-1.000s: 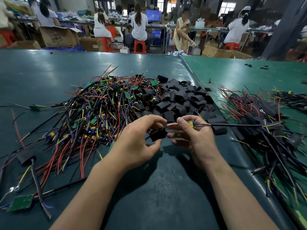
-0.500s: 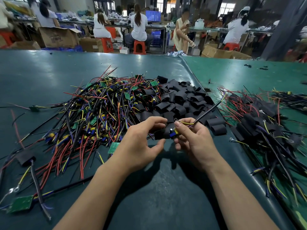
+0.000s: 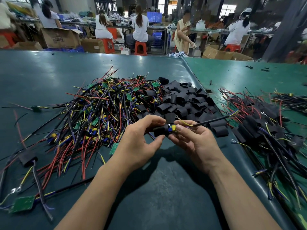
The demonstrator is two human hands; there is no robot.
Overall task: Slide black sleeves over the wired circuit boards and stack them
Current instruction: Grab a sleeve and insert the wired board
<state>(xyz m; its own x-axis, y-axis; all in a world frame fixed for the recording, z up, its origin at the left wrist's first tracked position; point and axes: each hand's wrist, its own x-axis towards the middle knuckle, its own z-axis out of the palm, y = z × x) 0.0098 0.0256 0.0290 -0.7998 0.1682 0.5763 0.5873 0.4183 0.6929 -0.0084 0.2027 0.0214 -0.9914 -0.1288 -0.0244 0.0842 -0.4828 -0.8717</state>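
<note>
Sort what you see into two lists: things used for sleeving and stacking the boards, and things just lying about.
In use: left hand, right hand, black sleeve, wired board, sleeve pile, unsleeved boards, finished stack.

Lying about: cardboard box, orange stool.

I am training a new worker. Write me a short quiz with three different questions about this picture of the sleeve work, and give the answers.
1. True or false: the left hand pinches the short black sleeve.
2. Which side holds the heap of finished black-sleeved wired boards? A left, B right.
3. Fill in: the right hand holds a wired circuit board with a ___ part at the sleeve's mouth.

Key: 1 true; 2 B; 3 yellow.
</note>
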